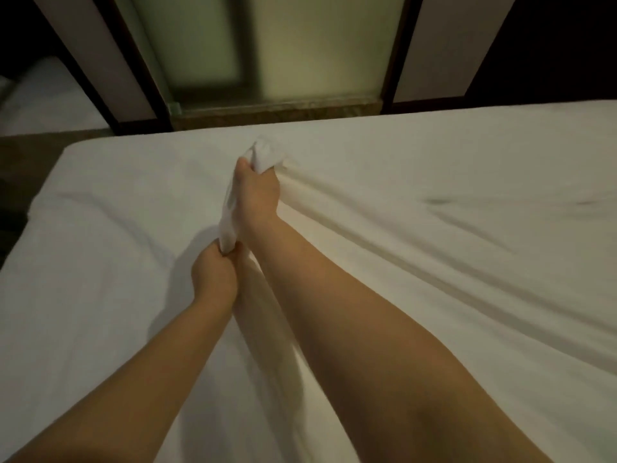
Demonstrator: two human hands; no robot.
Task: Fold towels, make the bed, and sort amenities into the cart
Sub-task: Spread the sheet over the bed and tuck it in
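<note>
At 12 o'clock, past the bed's [76, 155] far edge, a frosted glass panel [317, 45] stands between dark frames above a mottled stone sill [277, 111]. A second white bed [50, 101] shows at 10 o'clock. The smooth, matte white sheet [434, 235] covers the bed, gathered at centre into a raised ridge, with long creases fanning toward 3 o'clock. The right hand [257, 192] clenches its fingers round the ridge's bunched far end. The left hand [213, 279], nearer, grips the near end.
</note>
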